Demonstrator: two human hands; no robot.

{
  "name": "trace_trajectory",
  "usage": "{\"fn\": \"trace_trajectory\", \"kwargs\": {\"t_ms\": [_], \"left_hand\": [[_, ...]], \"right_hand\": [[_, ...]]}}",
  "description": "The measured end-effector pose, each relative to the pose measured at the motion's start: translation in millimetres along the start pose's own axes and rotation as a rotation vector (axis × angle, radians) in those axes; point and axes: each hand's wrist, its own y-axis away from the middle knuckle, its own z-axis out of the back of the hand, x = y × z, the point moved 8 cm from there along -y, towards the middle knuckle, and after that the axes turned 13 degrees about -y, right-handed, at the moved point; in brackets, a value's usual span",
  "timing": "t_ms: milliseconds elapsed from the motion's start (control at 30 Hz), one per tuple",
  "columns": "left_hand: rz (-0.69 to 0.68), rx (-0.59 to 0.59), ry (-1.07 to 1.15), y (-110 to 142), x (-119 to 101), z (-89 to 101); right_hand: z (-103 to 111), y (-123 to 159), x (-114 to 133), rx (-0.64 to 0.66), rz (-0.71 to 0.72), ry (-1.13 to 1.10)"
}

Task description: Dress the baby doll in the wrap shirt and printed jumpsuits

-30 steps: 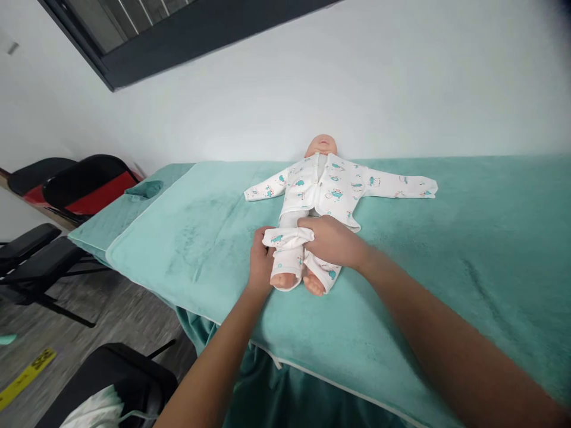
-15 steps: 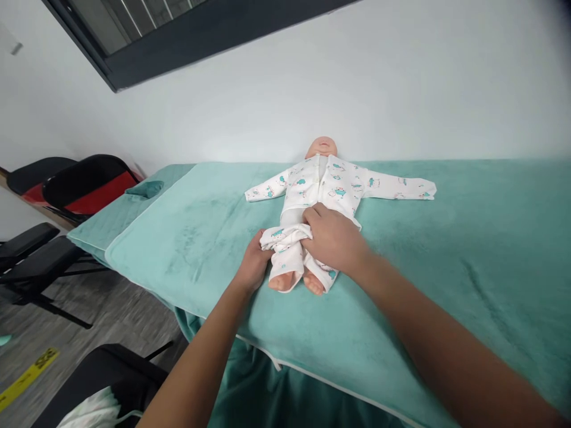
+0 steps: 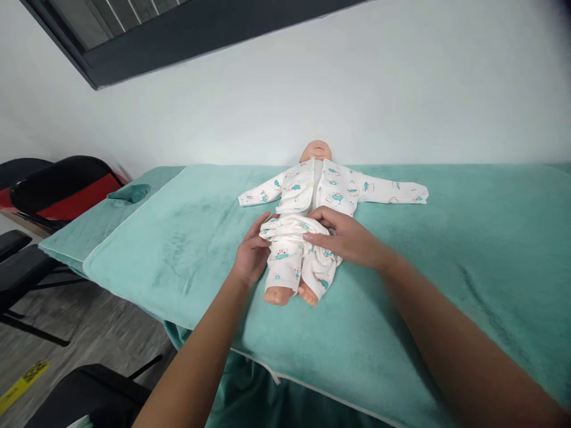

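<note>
Spanning the doll's hips, the two hands clasp the printed trousers (image 3: pixel 284 259) at their bunched waistband. The left hand (image 3: pixel 250 254) is clamped on one edge, thumb in front and fingers partly hidden behind the cloth; the band lies against it at 2 o'clock. The right hand (image 3: pixel 345 239) closes on the opposite side, the band touching it at 9 o'clock (its hidden fingertips cannot be followed).

Compared with half a second ago, the waistband sits higher, close under the jacket's hem, where more of a pale layer showed. The trouser legs look longer and less crumpled, and the right thumb has come across the front of the band. The view has swung a little, so the chairs sit further left.

Outward from the hands, the doll's bare feet (image 3: pixel 278 295) poke from the cuffs at 6 o'clock. At 12 o'clock lies the matching jacket (image 3: pixel 336 190), its sleeves spread towards 10 and 2 o'clock, then the doll's head (image 3: pixel 316 151) near the white wall (image 3: pixel 401 89). All this rests on a green-covered bed (image 3: pixel 178 238). A red-and-black chair (image 3: pixel 75 190) stands at 9 o'clock, a black seat (image 3: pixel 89 395) at 8.
</note>
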Motion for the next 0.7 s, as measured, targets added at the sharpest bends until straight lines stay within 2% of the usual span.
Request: {"fn": "trace_trajectory", "kwargs": {"t_ms": [33,100,167,200,233,300,367,400,500,567,633,700], "left_hand": [[0.008,-0.011,0.027,-2,0,3.2],[-0.007,-0.081,0.004,-7,-6,11.4],[-0.074,-0.131,-0.097,-10,-22,14.1],[-0.114,-0.113,-0.181,-12,-32,10.1],[-0.152,-0.062,-0.285,-13,-42,2.4],[-0.230,0.083,-0.541,-14,-58,-19.8],[-0.330,0.175,-0.801,-15,-69,-40.8],[-0.387,0.185,-0.919,-16,-73,-49.4],[-0.496,0.128,-1.200,-21,-75,-66.9],[-0.538,0.062,-1.293,-25,-77,-73.3],[-0.579,0.001,-1.295,-26,-82,-75.0],[-0.557,-0.088,-1.204,-30,-88,-63.8]], "right_hand": [[4,1,3,-0.032,0.029,-0.034],[21,4,9,-0.203,0.098,0.007],[35,10,17,-0.402,0.166,0.242],[37,13,20,-0.462,0.186,0.401],[36,13,20,-0.477,0.187,0.558],[27,9,13,-0.426,0.143,0.791],[21,6,3,-0.386,0.090,0.916],[18,4,-1,-0.373,0.073,0.952],[17,0,-6,-0.365,0.047,0.940],[28,1,-5,-0.427,0.015,0.804],[53,8,-3,-0.554,-0.037,0.601],[87,21,-4,-0.682,-0.101,0.413]]}}
